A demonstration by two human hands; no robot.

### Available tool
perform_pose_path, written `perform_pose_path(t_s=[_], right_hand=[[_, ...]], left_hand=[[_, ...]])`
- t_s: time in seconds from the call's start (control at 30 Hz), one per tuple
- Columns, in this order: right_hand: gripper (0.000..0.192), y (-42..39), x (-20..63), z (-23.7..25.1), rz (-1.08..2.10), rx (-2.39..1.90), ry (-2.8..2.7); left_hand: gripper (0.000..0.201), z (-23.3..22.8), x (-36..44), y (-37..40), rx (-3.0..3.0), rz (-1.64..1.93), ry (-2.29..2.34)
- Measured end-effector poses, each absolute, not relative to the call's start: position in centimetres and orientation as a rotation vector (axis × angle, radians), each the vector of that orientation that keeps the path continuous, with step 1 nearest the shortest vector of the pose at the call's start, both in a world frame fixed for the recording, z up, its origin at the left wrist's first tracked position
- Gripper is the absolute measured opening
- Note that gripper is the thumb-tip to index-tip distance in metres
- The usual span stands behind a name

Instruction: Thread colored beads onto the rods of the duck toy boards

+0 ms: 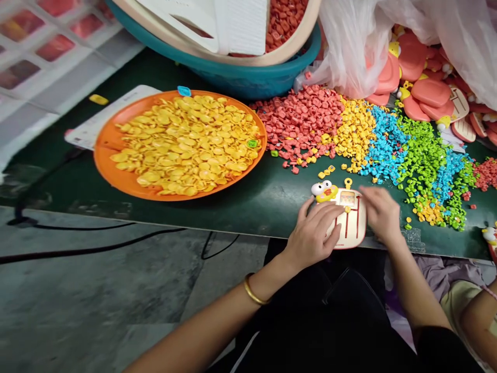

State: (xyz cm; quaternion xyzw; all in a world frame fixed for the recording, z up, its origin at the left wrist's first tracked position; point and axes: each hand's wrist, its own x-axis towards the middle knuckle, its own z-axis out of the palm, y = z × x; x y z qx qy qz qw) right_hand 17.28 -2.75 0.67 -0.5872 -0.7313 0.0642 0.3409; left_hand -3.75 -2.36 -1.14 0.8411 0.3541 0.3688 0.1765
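A cream plastic toy board (351,233) with red slots, a small window and a yellow duck head (326,192) with bulging eyes lies at the table's front edge. My left hand (312,233) grips its left side, fingers across the face and thumb lower down. A small yellow piece (348,209) sits on the board by my left fingertips. My right hand (382,212) is at the board's upper right edge, fingers curled together; whatever they pinch, if anything, is hidden and slightly blurred.
An orange tray (104,166) of flat yellow pieces stands left. Piles of red (303,119), yellow (355,129), blue (386,145) and green pieces (419,155) lie behind my hands. Behind are a teal basin (233,83) and red-backed duck boards (430,93). Another person's arm (479,316) shows at right.
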Motion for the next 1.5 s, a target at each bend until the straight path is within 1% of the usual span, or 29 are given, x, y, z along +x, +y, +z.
perform_pose_path(t_s=[0.1, 0.17, 0.27, 0.37, 0.43, 0.47, 0.53, 0.63, 0.73, 0.9, 1.03, 1.1, 1.17, 1.27, 1.33, 1.4, 1.5], right_hand=[[0.028, 0.3, 19.9, 0.7, -0.008, -1.748, -1.926], [0.029, 1.6, 21.2, 0.9, 0.010, -1.780, -2.003], [0.021, 1.5, 21.4, 1.5, 0.176, -1.744, -1.961], [0.012, -0.2, 20.1, 2.0, 0.516, -1.686, -1.744], [0.015, -1.5, 18.7, 1.8, 0.671, -1.659, -1.602], [0.016, -1.9, 18.0, 1.6, 0.676, -1.658, -1.564], [0.020, -2.4, 16.7, 0.9, 0.569, -1.664, -1.564], [0.025, -2.0, 15.6, -0.1, 0.365, -1.658, -1.659], [0.028, -1.3, 15.5, -0.4, 0.283, -1.635, -1.731], [0.026, -2.1, 15.8, 0.3, 0.281, -1.594, -1.894], [0.031, -3.9, 15.0, 0.5, 0.334, -1.470, -1.975], [0.031, -3.7, 14.6, 0.5, 0.408, -1.431, -1.949], [0.030, -2.6, 14.8, 0.6, 0.441, -1.470, -1.821], [0.028, 0.6, 15.8, 0.8, 0.299, -1.617, -1.640], [0.025, 2.9, 16.6, 1.0, 0.181, -1.703, -1.728], [0.024, 4.7, 17.3, 1.1, 0.114, -1.742, -1.935], [0.027, 5.6, 18.0, 1.2, 0.046, -1.717, -2.162]], left_hand=[[0.040, -1.0, -3.7, -2.5, 2.404, 1.076, 0.921], [0.047, -1.0, -3.7, -2.4, 2.451, 1.080, 0.840], [0.054, -1.1, -3.7, -2.0, 2.543, 1.044, 0.740], [0.053, -1.0, -3.6, -1.3, 2.636, 0.934, 0.671], [0.050, -0.8, -3.5, -1.0, 2.672, 0.842, 0.591], [0.048, -0.7, -3.4, -0.9, 2.669, 0.808, 0.569], [0.046, -0.6, -3.3, -0.9, 2.629, 0.810, 0.612], [0.042, -0.9, -3.2, -1.3, 2.529, 0.936, 0.814], [0.039, -1.1, -3.2, -1.9, 2.460, 1.029, 0.962], [0.039, -1.2, -3.1, -2.3, 2.402, 1.086, 1.063], [0.045, -1.8, -3.1, -2.2, 2.340, 1.128, 0.975], [0.043, -2.0, -3.1, -2.1, 2.344, 1.137, 0.977], [0.036, -1.9, -3.2, -2.0, 2.365, 1.117, 1.037], [0.032, -1.3, -3.1, -1.8, 2.426, 0.998, 1.099], [0.035, -0.8, -3.1, -1.6, 2.474, 0.890, 1.035], [0.039, -0.6, -3.1, -1.4, 2.483, 0.835, 0.950], [0.040, -0.6, -3.1, -1.4, 2.406, 0.900, 0.950]])
